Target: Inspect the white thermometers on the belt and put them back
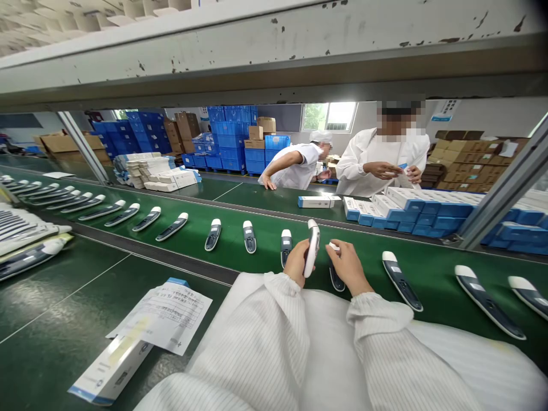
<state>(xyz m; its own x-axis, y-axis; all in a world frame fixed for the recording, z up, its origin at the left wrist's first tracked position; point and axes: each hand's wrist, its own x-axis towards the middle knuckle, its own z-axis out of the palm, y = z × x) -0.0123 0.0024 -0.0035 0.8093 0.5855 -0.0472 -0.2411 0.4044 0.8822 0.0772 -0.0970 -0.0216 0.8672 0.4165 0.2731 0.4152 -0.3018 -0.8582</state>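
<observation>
My left hand [297, 265] is closed around a slim handheld device [313, 245] with a white casing, held nearly upright above the green belt. Just to its right, my right hand [347, 264] has thumb and fingers pinched at the white end of a second device [336, 278]. That one has a dark body with a white edge. Whether it rests on the belt or is slightly raised, I cannot tell. Close behind my left hand lies another such device [286, 242], partly covered by the hand.
Several like devices lie spaced along the green conveyor belt [231, 242]. A printed paper [165, 314] covers part of a white-and-blue box [113, 365] at front left. Across the belt are stacked boxes [406, 205] and two people in white. A metal shelf beam [274, 51] spans overhead.
</observation>
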